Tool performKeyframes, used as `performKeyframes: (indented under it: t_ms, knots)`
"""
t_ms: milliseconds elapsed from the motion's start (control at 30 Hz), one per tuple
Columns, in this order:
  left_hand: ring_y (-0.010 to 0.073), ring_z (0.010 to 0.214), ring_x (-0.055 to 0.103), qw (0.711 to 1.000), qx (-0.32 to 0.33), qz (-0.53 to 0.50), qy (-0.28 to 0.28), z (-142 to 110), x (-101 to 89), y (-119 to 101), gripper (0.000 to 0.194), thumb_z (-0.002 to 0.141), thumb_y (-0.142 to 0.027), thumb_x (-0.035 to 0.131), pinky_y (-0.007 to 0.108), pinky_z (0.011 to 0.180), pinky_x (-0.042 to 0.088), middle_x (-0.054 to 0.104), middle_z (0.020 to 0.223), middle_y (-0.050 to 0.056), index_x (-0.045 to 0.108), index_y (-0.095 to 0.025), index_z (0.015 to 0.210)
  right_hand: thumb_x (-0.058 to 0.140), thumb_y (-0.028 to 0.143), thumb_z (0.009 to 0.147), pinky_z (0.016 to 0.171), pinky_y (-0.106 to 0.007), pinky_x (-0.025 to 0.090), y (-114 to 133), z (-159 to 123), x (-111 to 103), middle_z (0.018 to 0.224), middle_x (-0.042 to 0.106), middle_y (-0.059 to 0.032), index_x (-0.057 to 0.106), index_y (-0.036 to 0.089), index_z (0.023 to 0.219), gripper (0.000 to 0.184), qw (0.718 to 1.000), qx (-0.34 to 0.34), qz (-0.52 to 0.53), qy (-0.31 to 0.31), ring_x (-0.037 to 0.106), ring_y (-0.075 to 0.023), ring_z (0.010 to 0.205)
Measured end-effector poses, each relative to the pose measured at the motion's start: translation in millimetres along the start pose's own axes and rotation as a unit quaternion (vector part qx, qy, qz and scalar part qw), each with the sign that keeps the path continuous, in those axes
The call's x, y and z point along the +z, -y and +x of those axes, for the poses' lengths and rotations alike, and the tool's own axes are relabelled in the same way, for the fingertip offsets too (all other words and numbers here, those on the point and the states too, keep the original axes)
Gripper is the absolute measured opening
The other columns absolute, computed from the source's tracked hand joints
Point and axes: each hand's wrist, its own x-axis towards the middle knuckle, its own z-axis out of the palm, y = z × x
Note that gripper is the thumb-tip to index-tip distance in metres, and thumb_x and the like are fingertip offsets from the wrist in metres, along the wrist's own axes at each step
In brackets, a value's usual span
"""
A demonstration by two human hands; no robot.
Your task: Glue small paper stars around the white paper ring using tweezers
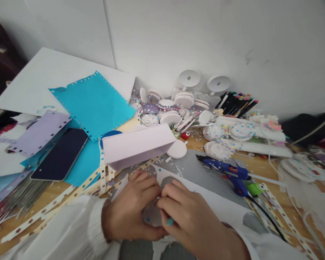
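My left hand point(138, 206) curls around a small pale disc point(151, 213) with blue dots, its thumb along the near edge. The fingers of my right hand point(182, 213) are bent and meet the left fingertips over the disc. A teal tip point(170, 221) pokes out of the right fist; the rest of that thing is hidden. Under my hands lies a white sheet point(213, 198) with round holes cut in it, on a grey cutting mat point(191, 168). Just beyond stands a pale lilac folded box point(138, 144).
A blue glue gun point(224, 168) lies to the right, its black cable running forward. Several white discs point(170, 117) pile up at the back beside black markers point(237, 104). Left are a blue punched sheet point(93, 104), a phone point(61, 153) and punched paper strips point(40, 213).
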Motion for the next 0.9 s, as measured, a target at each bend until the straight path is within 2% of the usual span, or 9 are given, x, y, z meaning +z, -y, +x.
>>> performKeyframes:
  t_ms: [100, 167, 300, 433, 500, 600, 700, 767, 900]
  knots:
    - [0.0194, 0.074, 0.050, 1.000, 0.001, -0.007, -0.002, -1, 1.5, 2, 0.031, 0.060, -0.036, 0.073, 0.035, 0.069, 0.031, 0.055, 0.073, 0.001, 0.051, -0.017, 0.071, 0.057, 0.005, 0.076, 0.060, -0.030, 0.037, 0, 0, -5, 0.079, 0.056, -0.0028, 0.055, 0.019, 0.071, 0.015, 1.000, 0.005, 0.029, 0.002, 0.051, -0.0187, 0.079]
    - [0.0208, 0.077, 0.050, 1.000, -0.002, -0.016, -0.001, -2, 2.8, 4, 0.036, 0.059, -0.040, 0.075, 0.035, 0.071, 0.032, 0.057, 0.077, 0.002, 0.055, -0.017, 0.077, 0.054, 0.009, 0.081, 0.067, -0.030, 0.041, -2, -2, -14, 0.085, 0.058, -0.0039, 0.060, 0.019, 0.083, 0.012, 0.995, 0.000, 0.094, -0.017, 0.053, -0.0188, 0.084]
    - [0.0243, 0.086, 0.053, 0.999, -0.012, -0.035, 0.020, -5, 2.7, 7, 0.057, 0.059, -0.048, 0.079, 0.038, 0.078, 0.033, 0.061, 0.092, 0.005, 0.058, -0.018, 0.104, 0.041, 0.019, 0.094, 0.068, -0.027, 0.044, -13, -8, -39, 0.092, 0.059, -0.0031, 0.064, 0.022, 0.103, 0.025, 0.956, 0.053, 0.255, -0.136, 0.055, -0.0136, 0.075]
    - [0.0256, 0.089, 0.054, 0.998, -0.025, -0.049, 0.035, -5, -0.6, 7, 0.065, 0.055, -0.047, 0.083, 0.039, 0.080, 0.034, 0.060, 0.096, 0.006, 0.058, -0.019, 0.108, 0.029, 0.033, 0.099, 0.072, -0.026, 0.045, -35, -13, -42, 0.101, 0.061, -0.0031, 0.070, 0.025, 0.091, 0.043, 0.885, 0.153, 0.363, -0.246, 0.056, -0.0152, 0.083]
    - [0.0258, 0.090, 0.053, 0.998, -0.019, -0.050, 0.033, -5, -1.7, 7, 0.069, 0.054, -0.047, 0.084, 0.039, 0.081, 0.035, 0.060, 0.098, 0.006, 0.057, -0.020, 0.111, 0.026, 0.041, 0.098, 0.073, -0.026, 0.045, -48, -16, -33, 0.093, 0.063, -0.0038, 0.071, 0.024, 0.083, 0.050, 0.850, 0.184, 0.414, -0.268, 0.056, -0.0168, 0.086]
    - [0.0254, 0.088, 0.054, 0.998, 0.008, -0.047, 0.031, -6, -2.0, 9, 0.074, 0.055, -0.050, 0.082, 0.038, 0.080, 0.036, 0.060, 0.098, 0.006, 0.054, -0.020, 0.116, 0.028, 0.053, 0.095, 0.056, -0.025, 0.042, -62, -18, -15, 0.060, 0.057, -0.0017, 0.068, 0.021, 0.069, 0.057, 0.769, 0.245, 0.530, -0.260, 0.052, -0.0135, 0.058]
    - [0.0244, 0.085, 0.054, 0.998, 0.036, -0.036, 0.034, -7, -1.9, 12, 0.076, 0.058, -0.055, 0.079, 0.037, 0.077, 0.036, 0.060, 0.097, 0.007, 0.051, -0.021, 0.121, 0.037, 0.059, 0.089, 0.049, -0.024, 0.040, -68, -17, 0, 0.050, 0.052, -0.0001, 0.066, 0.019, 0.066, 0.055, 0.696, 0.265, 0.615, -0.260, 0.048, -0.0116, 0.048]
    - [0.0241, 0.084, 0.054, 0.997, 0.055, -0.030, 0.037, -9, -2.2, 14, 0.077, 0.061, -0.057, 0.077, 0.037, 0.078, 0.036, 0.061, 0.097, 0.007, 0.049, -0.022, 0.123, 0.046, 0.056, 0.087, 0.051, -0.024, 0.042, -68, -15, 6, 0.053, 0.053, 0.0005, 0.065, 0.019, 0.069, 0.045, 0.685, 0.262, 0.623, -0.271, 0.049, -0.0109, 0.050]
    - [0.0252, 0.085, 0.055, 0.995, 0.075, -0.037, 0.047, -10, -3.8, 17, 0.078, 0.067, -0.066, 0.068, 0.039, 0.080, 0.036, 0.063, 0.099, 0.008, 0.045, -0.023, 0.128, 0.067, 0.043, 0.078, 0.052, -0.021, 0.042, -69, -12, 14, 0.057, 0.054, 0.0037, 0.062, 0.020, 0.077, 0.023, 0.699, 0.247, 0.607, -0.285, 0.048, -0.0087, 0.052]
